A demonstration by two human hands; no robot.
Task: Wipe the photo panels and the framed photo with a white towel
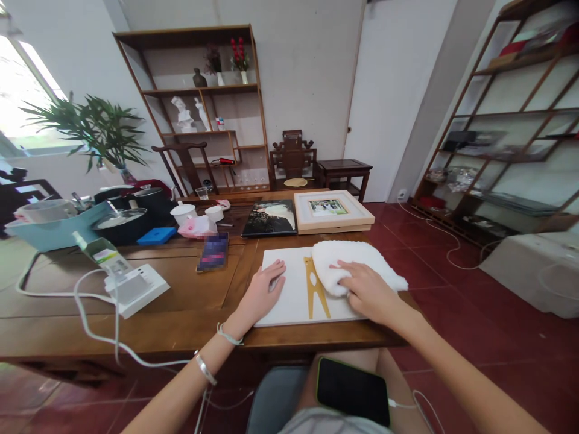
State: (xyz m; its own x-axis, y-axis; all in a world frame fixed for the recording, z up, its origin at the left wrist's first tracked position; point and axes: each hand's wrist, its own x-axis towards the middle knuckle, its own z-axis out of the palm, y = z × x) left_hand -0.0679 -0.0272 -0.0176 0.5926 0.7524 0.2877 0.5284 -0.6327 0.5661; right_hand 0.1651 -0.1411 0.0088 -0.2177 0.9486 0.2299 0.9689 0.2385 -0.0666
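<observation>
On the white board (287, 304), we note the left hand (265, 290) open. The right hand (365, 290) touches the towel (332, 259), grip unclear.

A fluffy white towel (362, 252) hides part of the white board (287, 304) beneath it; pixelation blurs the screen of a smartphone (212, 252), and the right edge crops a wooden display shelf (506, 113).

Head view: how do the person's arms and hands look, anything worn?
No sleeves or gloves show. Near the left hand, the wrist carries a thin, pale bracelet; farther up sits a shiny, silver-coloured bangle. No bracelet shows by the right hand.
</observation>
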